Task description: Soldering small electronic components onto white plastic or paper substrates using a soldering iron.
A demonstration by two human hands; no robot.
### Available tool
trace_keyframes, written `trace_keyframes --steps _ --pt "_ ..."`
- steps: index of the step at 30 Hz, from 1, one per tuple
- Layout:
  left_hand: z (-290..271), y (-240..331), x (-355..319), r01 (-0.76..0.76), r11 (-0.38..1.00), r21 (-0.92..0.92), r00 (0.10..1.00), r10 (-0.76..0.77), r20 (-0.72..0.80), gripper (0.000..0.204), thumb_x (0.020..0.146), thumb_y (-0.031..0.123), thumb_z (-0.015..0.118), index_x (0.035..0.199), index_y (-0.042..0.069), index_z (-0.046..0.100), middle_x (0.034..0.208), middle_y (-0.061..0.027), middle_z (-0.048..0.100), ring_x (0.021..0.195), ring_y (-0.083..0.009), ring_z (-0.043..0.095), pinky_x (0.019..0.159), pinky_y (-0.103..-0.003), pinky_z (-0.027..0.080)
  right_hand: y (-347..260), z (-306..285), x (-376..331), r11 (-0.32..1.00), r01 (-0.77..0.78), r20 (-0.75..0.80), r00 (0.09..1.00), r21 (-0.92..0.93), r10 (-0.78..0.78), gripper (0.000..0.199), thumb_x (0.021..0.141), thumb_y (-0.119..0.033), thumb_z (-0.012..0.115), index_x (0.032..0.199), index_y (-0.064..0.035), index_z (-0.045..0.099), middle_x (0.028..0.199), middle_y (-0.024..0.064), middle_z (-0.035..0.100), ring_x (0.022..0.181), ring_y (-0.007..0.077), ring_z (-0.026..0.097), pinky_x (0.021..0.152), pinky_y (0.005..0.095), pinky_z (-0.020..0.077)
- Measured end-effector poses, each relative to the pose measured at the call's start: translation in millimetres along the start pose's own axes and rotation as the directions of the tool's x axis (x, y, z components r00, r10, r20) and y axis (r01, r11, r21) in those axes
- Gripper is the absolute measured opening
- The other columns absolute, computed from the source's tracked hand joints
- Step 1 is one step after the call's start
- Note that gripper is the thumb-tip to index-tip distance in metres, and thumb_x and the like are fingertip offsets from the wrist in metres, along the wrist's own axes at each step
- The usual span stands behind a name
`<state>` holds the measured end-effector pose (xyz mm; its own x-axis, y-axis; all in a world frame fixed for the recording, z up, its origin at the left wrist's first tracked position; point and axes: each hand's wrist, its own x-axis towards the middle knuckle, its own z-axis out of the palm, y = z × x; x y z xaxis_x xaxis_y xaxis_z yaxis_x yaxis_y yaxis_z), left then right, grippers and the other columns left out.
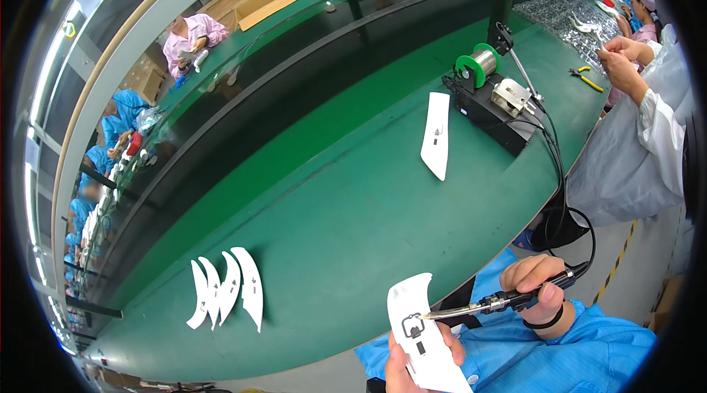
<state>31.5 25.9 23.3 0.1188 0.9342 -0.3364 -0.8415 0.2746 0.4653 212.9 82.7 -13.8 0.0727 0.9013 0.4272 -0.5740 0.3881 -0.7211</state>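
Note:
At the table's near edge my left hand grips a curved white plastic panel, fingers on both its long sides. The panel's face bears a dark looped wire and a small black rectangular part. My right hand is closed around the black handle of a soldering iron. Its metal tip meets or hovers just over the wire loop; contact is too fine to make out. A black cable runs from the handle toward a black solder-feeding unit, which carries a green-rimmed solder reel.
One white panel lies left of the solder unit. Several similar panels stand in a row at left on the green table. Yellow-handled cutters lie at far right, near a co-worker's hands. A conveyor belt runs beyond.

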Motion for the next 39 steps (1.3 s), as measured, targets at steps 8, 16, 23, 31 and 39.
trace_keyframes --steps 8,16,23,31,39 --pt "2 -3 -1 0.022 1.0 -0.01 1.0 -0.022 0.0 0.054 0.095 0.051 0.032 0.111 0.001 0.046 0.089 -0.0143 0.056 0.066 -0.0245 0.056 0.058 -0.035 0.046 -1 -1 0 1.0 0.007 0.023 1.0 -0.004 -0.007 0.028 0.083 -0.024 0.063 0.084 0.0041 0.062 0.063 0.0137 0.058 0.05 0.0191 0.049 0.049 0.0324 0.0373" --pt "2 -6 -1 0.003 1.0 -0.006 0.999 -0.003 -0.035 0.055 0.094 0.052 0.034 0.112 0.001 0.046 0.091 -0.0141 0.055 0.068 -0.0239 0.057 0.059 -0.035 0.048 -1 -1 2 0.997 0.052 0.05 0.998 -0.053 -0.049 0.027 0.082 -0.023 0.063 0.083 0.0041 0.062 0.059 0.0135 0.056 0.046 0.0193 0.047 0.045 0.0322 0.0364" --pt "5 -9 1 -0.05 0.999 -0.012 0.996 0.049 -0.076 0.053 0.096 0.05 0.033 0.112 0.001 0.046 0.091 -0.0129 0.056 0.071 -0.0234 0.057 0.06 -0.035 0.048 -1 -2 2 0.99 0.1 0.096 0.991 -0.103 -0.091 0.028 0.085 -0.024 0.062 0.082 0.0038 0.061 0.06 0.0137 0.056 0.045 0.0186 0.047 0.044 0.0308 0.0363" --pt "6 -14 11 -0.093 0.995 0.042 0.995 0.095 -0.042 0.049 0.098 0.045 0.033 0.127 0.006 0.036 0.103 -0.015 0.057 0.084 -0.0273 0.06 0.069 -0.039 0.053 -1 5 -5 0.992 0.105 -0.146 0.983 -0.075 -0.115 0.032 0.088 -0.029 0.062 0.087 0.0029 0.06 0.065 0.0119 0.056 0.047 0.0156 0.047 0.045 0.0303 0.0366" --pt "-2 -16 11 -0.171 0.973 0.153 0.985 0.164 0.056 0.049 0.097 0.045 0.037 0.123 0.004 0.037 0.1 -0.0168 0.058 0.08 -0.0247 0.062 0.067 -0.036 0.054 -7 2 -12 0.981 0.1 0.048 0.994 -0.166 -0.094 0.029 0.087 -0.024 0.064 0.09 0.0046 0.06 0.071 0.0147 0.06 0.054 0.019 0.054 0.052 0.033 0.0435"
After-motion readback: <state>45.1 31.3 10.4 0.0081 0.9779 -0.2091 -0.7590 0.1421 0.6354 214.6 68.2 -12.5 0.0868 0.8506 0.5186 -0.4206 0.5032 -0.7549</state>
